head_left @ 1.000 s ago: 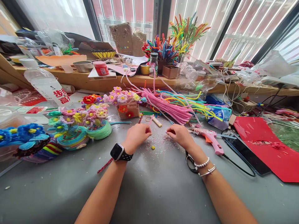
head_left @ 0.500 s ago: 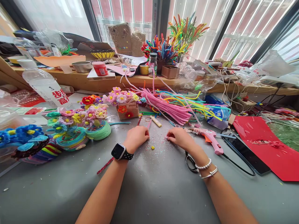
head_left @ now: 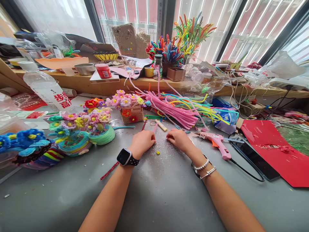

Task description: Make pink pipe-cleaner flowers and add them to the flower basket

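A thin, fuzzy pink strip (head_left: 155,127) rises at twelve o'clock from our left hand (head_left: 143,142), its fingers pinched together on it. Our right hand (head_left: 180,140), at three o'clock, has come inward, nearer the strip; whether its curled fingers hold anything, we cannot tell. Beyond, a pink plastic glue gun (head_left: 219,143) lies on the grey table (head_left: 154,199).

Origin: small bit (head_left: 158,152) on tabletop (head_left: 154,199), at the near side of the gap between the hands. 12 o'clock = toward windowsill (head_left: 140,84). Left hand (head_left: 143,141) at 10, right hand (head_left: 180,140) at 2. Flower basket (head_left: 132,116) at 11; pipe-cleaner bundle (head_left: 172,111) right of it, 12 to 1. Flower pots (head_left: 102,137) between 9 and 10, bottle (head_left: 50,91) behind them. Glue gun (head_left: 220,144) at 3; beyond it, phone (head_left: 256,159), then card sheet (head_left: 282,161). Jar (head_left: 158,67) on windowsill, 12.
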`<state>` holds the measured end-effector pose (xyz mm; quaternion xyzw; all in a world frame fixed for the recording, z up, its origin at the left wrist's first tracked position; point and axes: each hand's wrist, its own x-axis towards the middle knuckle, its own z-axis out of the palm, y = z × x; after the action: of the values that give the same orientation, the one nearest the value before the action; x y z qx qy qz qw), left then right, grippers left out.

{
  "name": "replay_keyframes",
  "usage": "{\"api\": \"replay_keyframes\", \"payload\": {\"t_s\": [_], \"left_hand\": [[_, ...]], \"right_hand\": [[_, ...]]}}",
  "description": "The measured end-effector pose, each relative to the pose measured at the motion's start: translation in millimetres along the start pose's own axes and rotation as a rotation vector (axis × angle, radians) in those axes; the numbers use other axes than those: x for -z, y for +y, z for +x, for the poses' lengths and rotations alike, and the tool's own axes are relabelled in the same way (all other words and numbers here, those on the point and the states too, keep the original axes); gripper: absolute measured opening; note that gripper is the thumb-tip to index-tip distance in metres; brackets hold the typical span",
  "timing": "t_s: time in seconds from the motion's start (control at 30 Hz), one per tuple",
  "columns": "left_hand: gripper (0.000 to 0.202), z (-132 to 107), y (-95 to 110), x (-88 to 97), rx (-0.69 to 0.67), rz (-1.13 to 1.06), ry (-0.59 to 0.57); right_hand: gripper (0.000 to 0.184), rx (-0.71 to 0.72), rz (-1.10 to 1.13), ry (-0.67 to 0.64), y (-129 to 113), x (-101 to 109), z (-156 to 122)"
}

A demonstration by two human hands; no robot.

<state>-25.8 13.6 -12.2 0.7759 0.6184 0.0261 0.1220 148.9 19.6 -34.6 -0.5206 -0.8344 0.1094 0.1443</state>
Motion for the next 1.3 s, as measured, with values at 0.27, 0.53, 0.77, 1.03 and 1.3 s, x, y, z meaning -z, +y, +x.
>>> {"api": "replay_keyframes", "payload": {"t_s": [0.27, 0.53, 0.77, 1.03, 1.3], "left_hand": [[0.013, 0, 1, -0.1, -0.002, 0.007, -0.002], [0.014, -1, 2, 1.4, 0.001, 0.0, -0.011], [0.015, -2, 3, 2.7, 0.011, 0.004, -0.023], [0.016, -3, 6, 2.5, -0.006, 0.023, -0.001], [0.017, -2, 5, 1.6, -0.011, 0.011, 0.01]], "right_hand": [[0.01, 0.059, -0.012, -0.08, 0, 4, -9], [0.018, 0.138, 0.033, -0.091, 9, 11, -18], [0.016, 0.037, 0.044, -0.086, 13, 30, -28], [0.017, 0.013, 0.041, 0.008, 6, 20, -21], [0.009, 0.015, 0.043, -0.077, 4, 12, -15]]}}
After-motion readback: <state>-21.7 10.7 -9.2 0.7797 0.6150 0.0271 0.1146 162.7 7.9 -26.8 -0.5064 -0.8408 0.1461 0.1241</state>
